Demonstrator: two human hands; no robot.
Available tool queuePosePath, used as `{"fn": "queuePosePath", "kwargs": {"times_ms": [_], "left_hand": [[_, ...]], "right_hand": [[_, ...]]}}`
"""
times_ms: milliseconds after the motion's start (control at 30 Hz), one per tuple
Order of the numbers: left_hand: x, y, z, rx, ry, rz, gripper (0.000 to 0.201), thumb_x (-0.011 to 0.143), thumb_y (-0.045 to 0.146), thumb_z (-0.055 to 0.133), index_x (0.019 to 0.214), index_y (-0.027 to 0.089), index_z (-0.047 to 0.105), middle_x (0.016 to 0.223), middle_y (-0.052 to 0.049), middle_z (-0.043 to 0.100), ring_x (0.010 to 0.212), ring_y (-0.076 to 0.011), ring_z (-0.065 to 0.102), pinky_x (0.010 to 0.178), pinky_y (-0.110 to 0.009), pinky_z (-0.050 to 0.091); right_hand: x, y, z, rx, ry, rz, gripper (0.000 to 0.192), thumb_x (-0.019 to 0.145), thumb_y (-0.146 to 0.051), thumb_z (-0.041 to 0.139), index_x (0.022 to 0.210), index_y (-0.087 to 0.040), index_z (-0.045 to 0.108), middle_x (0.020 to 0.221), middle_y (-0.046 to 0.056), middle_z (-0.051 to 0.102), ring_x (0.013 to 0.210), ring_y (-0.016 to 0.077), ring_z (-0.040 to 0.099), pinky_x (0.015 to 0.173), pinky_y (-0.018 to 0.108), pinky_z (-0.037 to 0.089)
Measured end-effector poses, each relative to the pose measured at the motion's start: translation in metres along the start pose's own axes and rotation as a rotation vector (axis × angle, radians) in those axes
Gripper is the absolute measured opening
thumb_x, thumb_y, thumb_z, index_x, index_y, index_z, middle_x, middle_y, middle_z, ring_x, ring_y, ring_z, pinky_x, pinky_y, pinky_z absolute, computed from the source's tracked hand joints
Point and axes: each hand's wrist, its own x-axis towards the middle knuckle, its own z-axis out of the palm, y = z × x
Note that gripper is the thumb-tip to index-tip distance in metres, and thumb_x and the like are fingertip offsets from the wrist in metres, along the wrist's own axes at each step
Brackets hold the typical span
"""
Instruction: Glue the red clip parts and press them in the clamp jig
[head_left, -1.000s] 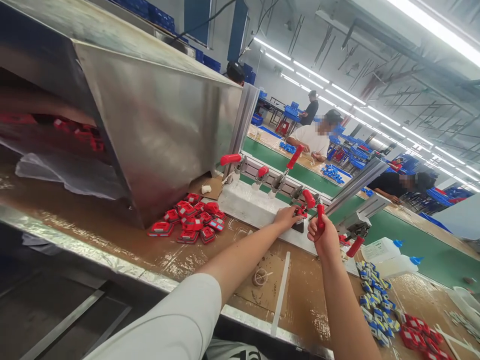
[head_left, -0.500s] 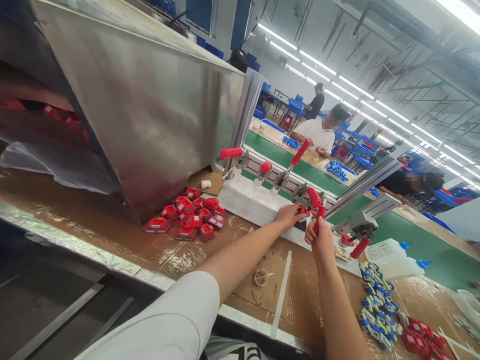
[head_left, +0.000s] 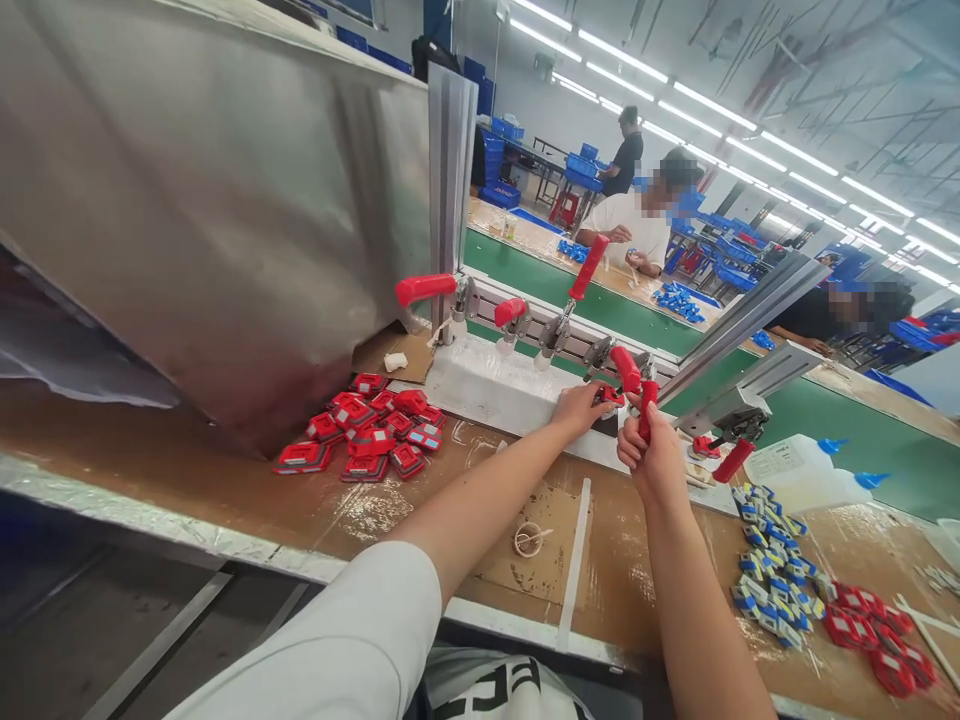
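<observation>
Your right hand (head_left: 654, 445) wraps its fingers around a red handle (head_left: 648, 398), a full grip that seems chosen for firm control of the lever; your left hand (head_left: 577, 412) is narrow, its fingertips pinching a small red piece (head_left: 611, 395) at the white fixture block (head_left: 495, 385), just left of your right hand, probably to steady it beside the clamp; those fingers hide much of the piece, so how it sits there is hard to tell.

Between your hands and slightly beyond them, a second red grip (head_left: 625, 368) leans close to the held handle; beyond your left hand a raised red lever (head_left: 589, 268) points upward from a metal rail (head_left: 486, 292), where clamps stand in a row, perhaps so each has room to swing.

Left of your left hand, a heap of red parts (head_left: 367, 430) lies loose on the brown worktop (head_left: 322, 512), within easy reach of that arm; right of your right hand are a lowered clamp handle (head_left: 733, 460), two bottles (head_left: 787, 460) with blue tips, a pile of blue-and-yellow parts (head_left: 776, 570) and, farther out, another red pile (head_left: 885, 630), apparently grouped by kind.
</observation>
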Motion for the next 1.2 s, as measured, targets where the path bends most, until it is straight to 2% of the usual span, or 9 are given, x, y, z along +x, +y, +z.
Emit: {"fn": "queuePosePath", "kwargs": {"times_ms": [333, 567, 633, 700, 800, 900, 1067, 1133, 1200], "left_hand": [[-0.002, 0.003, -0.002, 0.004, 0.009, -0.003, 0.039, 0.097, 0.046, 0.063, 0.13, 0.026, 0.064, 0.115, -0.004, 0.077, 0.114, -0.0254, 0.068, 0.105, -0.036, 0.041], [0.003, -0.004, 0.003, -0.001, -0.002, -0.009, 0.039, 0.096, 0.049, 0.064, 0.128, 0.027, 0.066, 0.114, -0.004, 0.077, 0.113, -0.0261, 0.067, 0.105, -0.037, 0.041], [0.004, -0.005, 0.005, -0.008, 0.002, -0.017, 0.04, 0.095, 0.051, 0.064, 0.127, 0.027, 0.067, 0.115, -0.004, 0.077, 0.112, -0.0256, 0.067, 0.105, -0.037, 0.042], [0.003, -0.005, 0.005, -0.02, 0.01, -0.024, 0.039, 0.095, 0.051, 0.065, 0.125, 0.027, 0.068, 0.115, -0.004, 0.077, 0.113, -0.0256, 0.067, 0.105, -0.037, 0.043], [-0.001, -0.001, 0.003, -0.002, -0.017, -0.027, 0.039, 0.097, 0.047, 0.063, 0.129, 0.025, 0.066, 0.119, -0.005, 0.076, 0.116, -0.0263, 0.067, 0.106, -0.039, 0.045], [-0.008, 0.01, -0.002, 0.075, -0.047, -0.025, 0.039, 0.099, 0.038, 0.06, 0.134, 0.022, 0.063, 0.124, -0.007, 0.075, 0.117, -0.0252, 0.067, 0.103, -0.037, 0.048], [-0.036, 0.034, -0.035, 0.237, -0.102, 0.035, 0.045, 0.099, 0.033, 0.059, 0.141, 0.019, 0.058, 0.136, -0.01, 0.069, 0.124, -0.0236, 0.065, 0.103, -0.034, 0.051], [-0.06, 0.037, -0.066, 0.324, -0.148, 0.07, 0.047, 0.093, 0.032, 0.068, 0.137, 0.02, 0.062, 0.137, -0.011, 0.068, 0.128, -0.0259, 0.063, 0.107, -0.036, 0.049], [-0.091, 0.032, -0.106, 0.42, -0.21, 0.088, 0.045, 0.081, 0.032, 0.081, 0.124, 0.021, 0.07, 0.125, -0.012, 0.073, 0.122, -0.031, 0.065, 0.107, -0.04, 0.048]], "right_hand": [[-0.001, 0.013, 0.001, -0.074, 0.001, -0.064, 0.041, 0.092, -0.059, 0.065, 0.112, -0.023, 0.063, 0.055, -0.012, 0.024, 0.043, 0.0082, 0.021, 0.04, 0.019, 0.02], [0.019, 0.046, -0.027, -0.386, -0.021, -0.254, 0.045, 0.099, -0.069, 0.046, 0.108, -0.025, 0.057, 0.059, -0.009, 0.035, 0.048, 0.0119, 0.034, 0.046, 0.024, 0.027], [0.025, 0.056, -0.038, -0.539, 0.008, -0.323, 0.047, 0.101, -0.068, 0.042, 0.11, -0.024, 0.057, 0.069, -0.004, 0.049, 0.058, 0.015, 0.047, 0.053, 0.027, 0.038], [0.03, 0.064, -0.047, -0.701, 0.05, -0.388, 0.049, 0.102, -0.065, 0.038, 0.117, -0.023, 0.059, 0.093, 0.005, 0.064, 0.082, 0.0203, 0.06, 0.072, 0.034, 0.05], [0.036, 0.072, -0.056, -0.879, 0.072, -0.415, 0.052, 0.105, -0.06, 0.033, 0.129, -0.02, 0.057, 0.122, 0.014, 0.066, 0.109, 0.0272, 0.061, 0.095, 0.043, 0.049], [0.043, 0.075, -0.061, -1.016, 0.049, -0.41, 0.055, 0.105, -0.058, 0.029, 0.125, -0.018, 0.059, 0.117, 0.017, 0.067, 0.109, 0.0313, 0.062, 0.096, 0.047, 0.047], [0.042, 0.072, -0.063, -1.198, 0.084, -0.443, 0.062, 0.102, -0.064, 0.026, 0.114, -0.015, 0.062, 0.1, 0.017, 0.067, 0.096, 0.034, 0.061, 0.088, 0.049, 0.047], [0.031, 0.07, -0.062, -1.159, 0.209, -0.491, 0.061, 0.101, -0.066, 0.032, 0.12, -0.015, 0.06, 0.1, 0.015, 0.064, 0.094, 0.0318, 0.059, 0.086, 0.047, 0.047], [0.016, 0.067, -0.061, -1.061, 0.331, -0.55, 0.055, 0.101, -0.064, 0.04, 0.124, -0.017, 0.057, 0.098, 0.011, 0.061, 0.09, 0.0284, 0.057, 0.083, 0.043, 0.047]]}}
